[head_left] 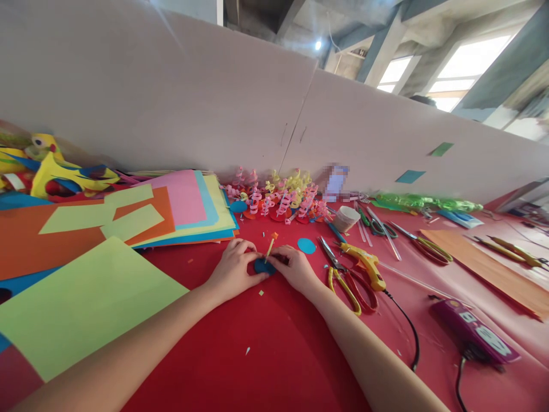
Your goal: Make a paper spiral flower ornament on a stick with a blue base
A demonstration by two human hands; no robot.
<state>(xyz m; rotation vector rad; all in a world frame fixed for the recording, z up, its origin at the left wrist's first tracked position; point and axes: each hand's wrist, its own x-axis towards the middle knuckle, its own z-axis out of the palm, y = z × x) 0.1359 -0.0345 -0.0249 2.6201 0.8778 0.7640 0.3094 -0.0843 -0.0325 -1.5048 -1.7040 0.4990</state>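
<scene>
My left hand (234, 268) and my right hand (294, 267) meet over a small blue paper disc (262, 266) on the red tablecloth (274, 337). Both hands have their fingers curled and pinched on the disc. A thin yellow stick with an orange tip (270, 246) rises from the disc between the fingertips. Which fingers hold the stick is hidden. A second blue paper circle (306, 245) lies flat just beyond my right hand.
Yellow-handled scissors (345, 277) and a yellow glue gun (364, 263) with a black cord lie right of my hands. Curled pink and yellow paper pieces (278, 194) stand behind. Coloured paper sheets (86, 274) cover the left. A purple device (474, 332) sits at the right.
</scene>
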